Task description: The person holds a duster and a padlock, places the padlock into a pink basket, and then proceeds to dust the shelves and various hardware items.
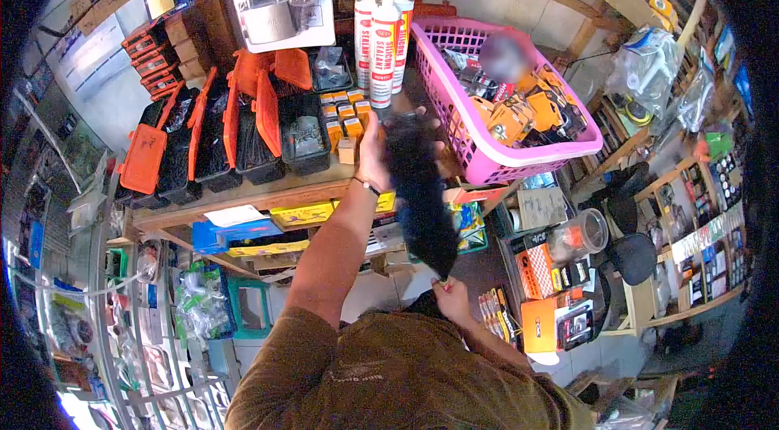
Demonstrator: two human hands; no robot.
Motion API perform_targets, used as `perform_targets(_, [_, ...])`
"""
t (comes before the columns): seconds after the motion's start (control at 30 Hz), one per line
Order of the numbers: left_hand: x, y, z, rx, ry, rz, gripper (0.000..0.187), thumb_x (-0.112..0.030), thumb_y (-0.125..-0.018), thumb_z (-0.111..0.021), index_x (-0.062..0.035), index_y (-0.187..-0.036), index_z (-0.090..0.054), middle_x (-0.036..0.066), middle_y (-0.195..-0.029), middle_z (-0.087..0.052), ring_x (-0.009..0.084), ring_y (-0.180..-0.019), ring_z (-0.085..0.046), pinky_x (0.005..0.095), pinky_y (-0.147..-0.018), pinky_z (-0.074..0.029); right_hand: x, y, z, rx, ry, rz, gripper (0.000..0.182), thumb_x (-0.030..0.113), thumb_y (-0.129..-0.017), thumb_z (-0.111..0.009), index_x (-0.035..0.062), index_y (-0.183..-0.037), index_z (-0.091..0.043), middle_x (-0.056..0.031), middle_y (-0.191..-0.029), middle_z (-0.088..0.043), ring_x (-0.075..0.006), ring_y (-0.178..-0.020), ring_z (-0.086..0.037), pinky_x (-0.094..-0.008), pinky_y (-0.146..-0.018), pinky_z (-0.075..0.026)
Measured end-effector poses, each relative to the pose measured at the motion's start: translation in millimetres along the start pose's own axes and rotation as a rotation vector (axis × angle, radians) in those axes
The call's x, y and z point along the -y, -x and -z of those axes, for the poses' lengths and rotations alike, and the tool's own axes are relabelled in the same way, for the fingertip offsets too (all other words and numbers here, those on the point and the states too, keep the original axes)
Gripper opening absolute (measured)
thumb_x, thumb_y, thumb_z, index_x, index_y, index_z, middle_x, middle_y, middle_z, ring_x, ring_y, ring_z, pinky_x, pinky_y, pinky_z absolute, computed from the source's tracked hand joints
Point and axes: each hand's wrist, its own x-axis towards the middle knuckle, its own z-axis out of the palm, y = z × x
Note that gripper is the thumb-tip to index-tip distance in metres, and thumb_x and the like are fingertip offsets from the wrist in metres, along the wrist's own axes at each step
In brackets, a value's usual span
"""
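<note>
A long, dark, shaggy duster (pixel 420 195) stretches in front of my chest, its edges somewhat blurred. Its narrow lower end sits in my right hand (pixel 452 298), whose fingers are closed around it. Near the wide upper end, my left hand (pixel 373 158) is wrapped around the duster from behind, with fingertips showing on the far side. Just left of that hand stand small orange-and-white boxes (pixel 346 126) on the shelf. Beyond the duster's top are upright silicone sealant tubes (pixel 381 61).
Black bins with orange lids (pixel 258 105) line the shelf at left. A pink basket (pixel 519 156) full of packaged goods stands at right. A padlock pack (pixel 280 0) hangs above. Orange boxes (pixel 540 326) and a clear jar (pixel 578 235) sit lower right.
</note>
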Motion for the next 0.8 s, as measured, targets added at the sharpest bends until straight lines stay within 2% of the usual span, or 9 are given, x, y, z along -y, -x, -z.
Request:
perform_targets(0.03, [0,0,0,-0.185,0.133,-0.012,0.078,-0.065,-0.077,-0.034,-0.0073,-0.129,-0.031,0.015,-0.125,-0.043,0.0381,-0.107,-0.045,0.0540,-0.088,-0.035,-2,0,-2,-0.047,-0.025,-0.027,0.034,0.025,-0.078,-0.060,-0.0018,-0.061,-0.049,-0.0087,-0.046,-0.046,-0.0131,-0.043,-0.041,-0.0337,-0.044,-0.035])
perform_targets(0.1, [-4,2,6,-0.136,0.334,0.077,0.080,-0.066,-0.075,-0.036,-0.0079,-0.130,-0.029,0.015,-0.128,-0.038,0.0419,-0.108,-0.043,0.0568,-0.088,-0.033,1,0,-2,-0.093,-0.050,-0.055,0.033,0.025,-0.078,-0.060,-0.0018,-0.062,-0.049,-0.0088,-0.046,-0.046,-0.0135,-0.043,-0.041,-0.0338,-0.044,-0.035])
perform_targets(0.2, [-4,-8,1,0.260,-0.012,0.094,0.082,-0.068,-0.073,-0.038,-0.0098,-0.130,-0.030,0.015,-0.130,-0.035,0.0415,-0.111,-0.040,0.0554,-0.090,-0.033,9,2,3,-0.010,0.041,0.042,0.034,0.025,-0.078,-0.060,-0.0019,-0.061,-0.048,-0.0093,-0.047,-0.046,-0.0140,-0.043,-0.041,-0.0341,-0.044,-0.035])
perform_targets(0.33, [2,1,-9,-0.149,0.172,0.024,0.081,-0.066,-0.075,-0.036,-0.0095,-0.132,-0.025,0.015,-0.130,-0.036,0.0415,-0.111,-0.040,0.0583,-0.090,-0.031,17,4,6,-0.066,-0.047,-0.019,0.036,0.026,-0.077,-0.061,-0.0022,-0.060,-0.047,-0.0091,-0.047,-0.045,-0.0141,-0.044,-0.040,-0.0343,-0.044,-0.035])
perform_targets(0.43, [0,1,-4,0.111,0.009,0.064,0.075,-0.064,-0.078,-0.033,-0.0088,-0.129,-0.031,0.015,-0.126,-0.041,0.0386,-0.109,-0.043,0.0533,-0.092,-0.033,18,6,13,-0.041,0.057,0.007,0.036,0.027,-0.077,-0.061,-0.0021,-0.060,-0.047,-0.0100,-0.046,-0.045,-0.0157,-0.043,-0.041,-0.0349,-0.044,-0.035])
perform_targets(0.57, [1,0,3,-0.194,-0.012,-0.008,0.072,-0.061,-0.078,-0.036,-0.0084,-0.127,-0.034,0.016,-0.125,-0.042,0.0381,-0.107,-0.045,0.0536,-0.088,-0.036,15,4,14,-0.081,-0.002,-0.119,0.036,0.028,-0.076,-0.061,-0.0018,-0.060,-0.048,-0.0165,-0.049,-0.049,-0.0233,-0.044,-0.049,-0.0368,-0.046,-0.038])
perform_targets(0.63, [-2,1,4,0.025,0.305,0.030,0.074,-0.062,-0.078,-0.036,-0.0083,-0.128,-0.032,0.016,-0.125,-0.041,0.0408,-0.105,-0.045,0.0550,-0.085,-0.038,17,5,14,-0.066,0.038,-0.102,0.037,0.029,-0.076,-0.062,-0.0016,-0.060,-0.048,-0.0172,-0.050,-0.049,-0.0249,-0.045,-0.049,-0.0371,-0.046,-0.038])
perform_targets(0.7, [-1,0,-4,-0.027,-0.028,0.035,0.074,-0.063,-0.077,-0.037,-0.0084,-0.128,-0.032,0.017,-0.125,-0.042,0.0398,-0.106,-0.046,0.0538,-0.083,-0.040,19,5,14,-0.050,0.076,-0.081,0.038,0.029,-0.075,-0.062,-0.0014,-0.059,-0.048,-0.0179,-0.050,-0.049,-0.0265,-0.045,-0.049,-0.0375,-0.046,-0.038])
perform_targets(0.8, [-2,-5,12,0.056,-0.049,0.041,0.074,-0.063,-0.078,-0.035,-0.0087,-0.128,-0.032,0.016,-0.126,-0.041,0.0392,-0.108,-0.044,0.0567,-0.087,-0.035,21,4,13,-0.008,0.047,-0.033,0.037,0.029,-0.076,-0.062,-0.0008,-0.059,-0.047,-0.0146,-0.048,-0.047,-0.0249,-0.043,-0.045,-0.0371,-0.045,-0.037])
